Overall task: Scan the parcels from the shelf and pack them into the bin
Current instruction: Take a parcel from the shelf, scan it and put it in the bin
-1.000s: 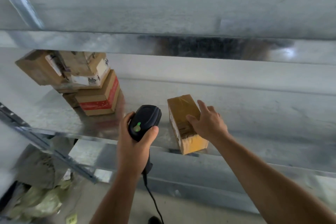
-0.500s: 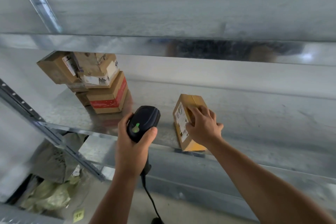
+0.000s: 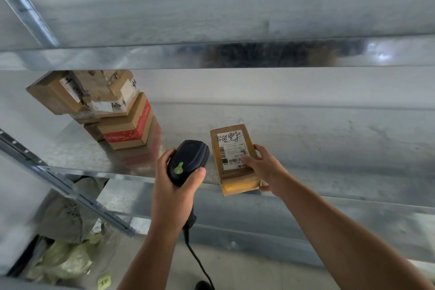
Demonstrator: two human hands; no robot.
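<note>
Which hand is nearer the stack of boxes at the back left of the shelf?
Left. The left hand, holding the scanner, sits right of the stack; the right hand is farther right.

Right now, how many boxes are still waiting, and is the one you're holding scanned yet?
Nothing shows as packed; no bin is clearly in view. In hand: the right hand holds a parcel label-up, and the left hand holds the scanner beside it; I can't tell if it's scanned. Left: the stack of several boxes on the shelf.

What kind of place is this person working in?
Probably a parcel depot or warehouse stockroom: bare metal shelving, a stack of labelled cardboard parcels, and a corded barcode scanner in the left hand beside a labelled parcel in the right hand.
</note>
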